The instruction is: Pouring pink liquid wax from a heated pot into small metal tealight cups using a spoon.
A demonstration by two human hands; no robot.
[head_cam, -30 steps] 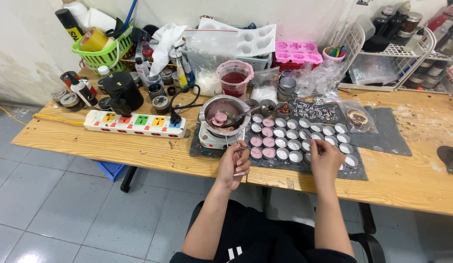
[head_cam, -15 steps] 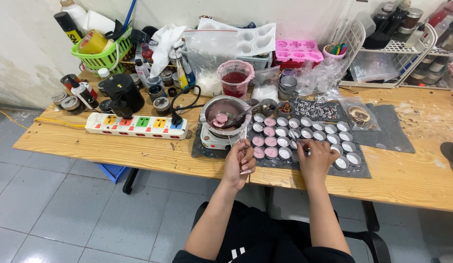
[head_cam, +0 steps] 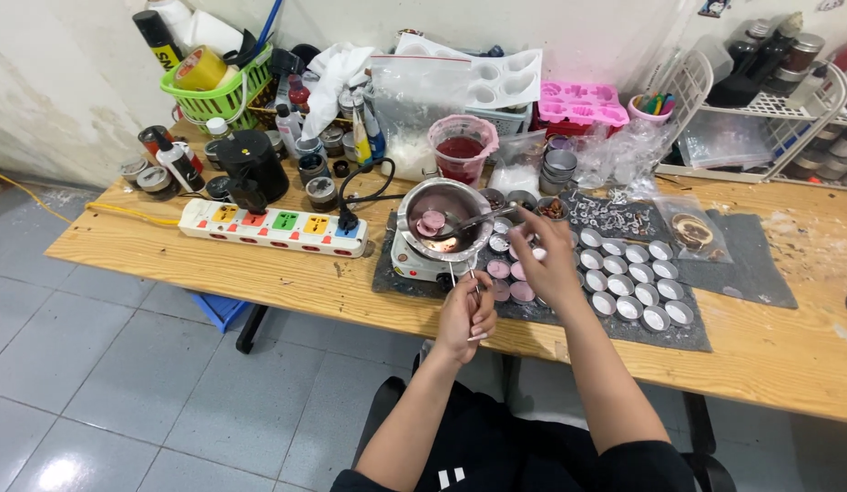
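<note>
Two hands at work over a dark mat (head_cam: 760,273) on the wooden desk (head_cam: 214,264). Left hand (head_cam: 467,314) is closed on a thin metal tool, prob. tweezers (head_cam: 474,284), held just in front of the small hot plate (head_cam: 422,262). Right hand (head_cam: 544,260) reaches over the rows of small round tins (head_cam: 637,282), fingers pinched narrow at the handle of the spoon (head_cam: 464,223) lying across the melting pot (head_cam: 442,208); can't tell if it truly grips it. Pot holds pink wax w/ unmelted discs. Some tins near the pot look pink-filled, the rest look unfilled.

Risks, as I judge them: the right wrist hangs just above the filled tins, so a dip could smear or tip them. Spoon lifted too fast could drip wax on the mat or desk. Pot sits on a small heater; a nudge on the handle could slide it. Cable to the power strip (head_cam: 273,226) runs close by, so a snag is possible.
</note>
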